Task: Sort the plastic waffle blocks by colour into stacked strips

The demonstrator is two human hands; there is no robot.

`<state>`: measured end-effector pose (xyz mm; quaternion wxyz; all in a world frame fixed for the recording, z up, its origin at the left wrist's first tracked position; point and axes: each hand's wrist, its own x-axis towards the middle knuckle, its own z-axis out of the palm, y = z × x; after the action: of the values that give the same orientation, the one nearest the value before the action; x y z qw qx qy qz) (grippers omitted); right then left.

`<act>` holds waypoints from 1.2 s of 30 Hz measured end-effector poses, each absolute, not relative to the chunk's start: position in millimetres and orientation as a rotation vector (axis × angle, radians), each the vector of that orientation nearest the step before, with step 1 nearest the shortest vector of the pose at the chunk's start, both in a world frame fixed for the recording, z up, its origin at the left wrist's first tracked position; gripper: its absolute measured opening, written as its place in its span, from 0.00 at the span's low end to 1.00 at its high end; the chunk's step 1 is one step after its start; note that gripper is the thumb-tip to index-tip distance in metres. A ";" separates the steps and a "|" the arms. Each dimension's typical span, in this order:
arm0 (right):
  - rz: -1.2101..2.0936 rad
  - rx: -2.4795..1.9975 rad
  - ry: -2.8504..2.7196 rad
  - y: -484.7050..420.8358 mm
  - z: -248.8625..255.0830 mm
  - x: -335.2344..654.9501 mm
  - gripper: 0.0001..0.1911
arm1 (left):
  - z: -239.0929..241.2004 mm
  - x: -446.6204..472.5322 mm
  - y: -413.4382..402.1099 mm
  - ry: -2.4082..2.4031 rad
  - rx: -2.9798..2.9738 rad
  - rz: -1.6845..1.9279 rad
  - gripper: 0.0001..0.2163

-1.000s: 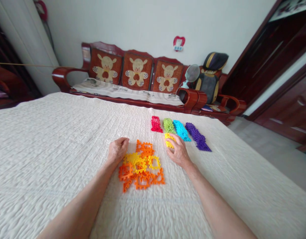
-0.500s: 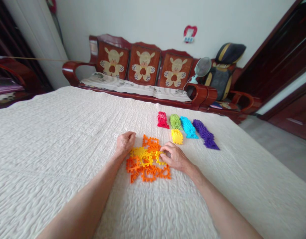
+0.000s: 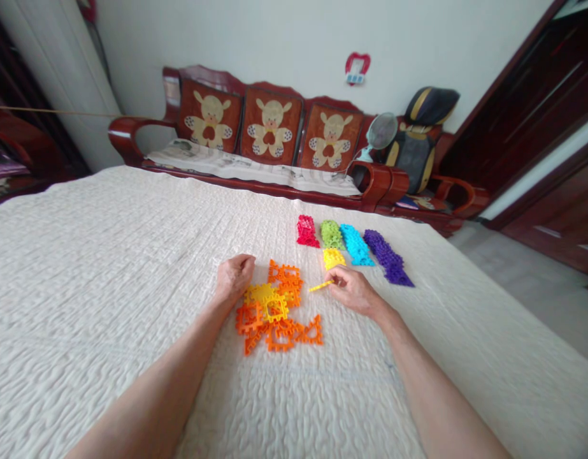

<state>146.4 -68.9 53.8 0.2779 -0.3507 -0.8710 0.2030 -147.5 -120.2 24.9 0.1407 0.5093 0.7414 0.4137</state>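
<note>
A loose heap of orange and yellow plastic puzzle tiles point(image 3: 274, 312) lies on the cream quilted bedspread point(image 3: 107, 268). My left hand point(image 3: 234, 277) rests as a loose fist at the heap's upper left edge. My right hand point(image 3: 353, 290) pinches a flat yellow tile point(image 3: 321, 286) and holds it edge-on just right of the heap. Beyond it stands a small yellow stack point(image 3: 332, 258). Behind that lie sorted rows: red point(image 3: 306, 231), green point(image 3: 330, 234), blue point(image 3: 355, 245) and purple point(image 3: 387, 258).
A carved wooden bench point(image 3: 269, 150) with bear-print cushions runs along the bed's far edge. A small fan point(image 3: 380, 132) and a dark bag point(image 3: 418, 150) sit at its right end. Dark wooden doors point(image 3: 537, 127) stand at the right.
My right hand left the yellow stack, reached into the heap, and lifted a yellow tile out to the right. My left hand stayed by the heap.
</note>
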 end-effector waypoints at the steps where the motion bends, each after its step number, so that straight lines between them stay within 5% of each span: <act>1: 0.563 -0.935 -2.347 -67.4 53.3 148.1 0.06 | 25.1 -147.5 -120.2 2.146 1.468 1.191 0.18; 7: 0.611 -0.936 -2.337 -58.2 48.1 156.8 0.16 | 22.8 -148.7 -118.3 2.158 1.485 1.175 0.17; 12: 0.384 -1.437 -2.365 -68.1 60.2 157.9 0.11 | 21.6 -148.8 -118.5 2.158 1.504 1.176 0.18; 18: 0.247 -1.901 -2.467 -85.5 75.9 149.0 0.20 | 23.1 -149.5 -118.6 2.173 1.501 1.155 0.18; 29: 0.450 -1.377 -2.686 -90.9 83.1 158.3 0.21 | 18.1 -151.5 -116.9 2.148 1.519 1.168 0.17; 32: 0.358 -1.618 -2.556 -91.0 79.6 157.0 0.15 | 16.6 -152.3 -116.5 2.139 1.533 1.171 0.17; 36: 0.139 -1.805 -2.450 -95.8 65.1 142.3 0.20 | 16.5 -151.9 -116.5 2.156 1.531 1.168 0.17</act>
<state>142.3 -95.8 65.1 0.0476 -0.5919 -0.8033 0.0456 -151.9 -116.5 16.5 0.1252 0.5256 0.7399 0.4008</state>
